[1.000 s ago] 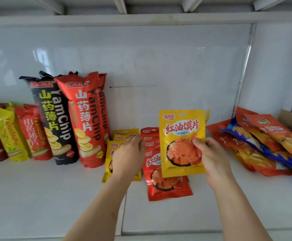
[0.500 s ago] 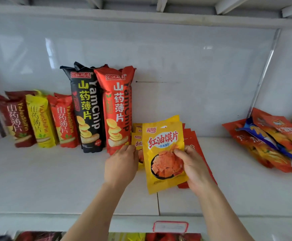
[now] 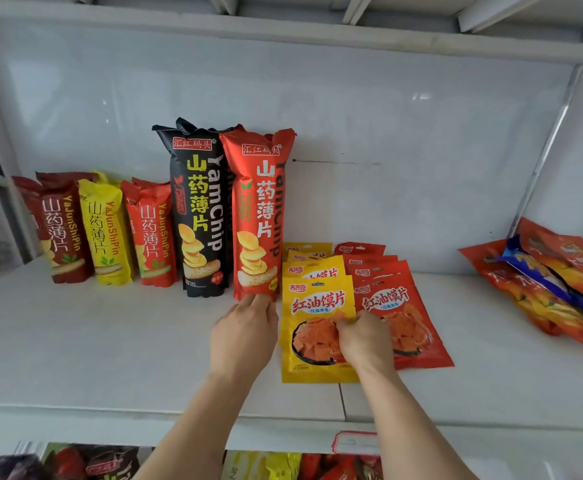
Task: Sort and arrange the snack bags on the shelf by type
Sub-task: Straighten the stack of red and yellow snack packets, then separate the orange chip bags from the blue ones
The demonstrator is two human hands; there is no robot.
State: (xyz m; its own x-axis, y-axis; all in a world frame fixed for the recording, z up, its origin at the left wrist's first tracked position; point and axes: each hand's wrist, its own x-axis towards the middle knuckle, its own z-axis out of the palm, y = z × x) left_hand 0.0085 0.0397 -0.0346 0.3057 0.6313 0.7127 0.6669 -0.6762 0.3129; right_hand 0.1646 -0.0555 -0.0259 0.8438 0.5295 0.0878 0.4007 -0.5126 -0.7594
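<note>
My right hand (image 3: 364, 337) pinches a yellow snack pouch (image 3: 314, 306) that lies flat on the shelf (image 3: 110, 341), on top of a stack of like yellow pouches (image 3: 305, 252). A fanned stack of red pouches (image 3: 404, 317) lies right beside it. My left hand (image 3: 243, 334) rests with its fingertips at the base of a tall orange-red YamChip bag (image 3: 260, 216); its grip is hidden. A tall black YamChip bag (image 3: 196, 209) stands upright just left of that one.
Three shorter bags stand at the back left: dark red (image 3: 63, 230), yellow (image 3: 104, 230), red (image 3: 151, 233). A loose pile of orange and blue bags (image 3: 553, 289) lies at the far right. A price tag holder (image 3: 354, 441) hangs on the shelf's front edge.
My right hand has lowered the yellow pouch from upright in the air onto the yellow stack. My left hand has moved off that stack to the orange-red bag's base.
</note>
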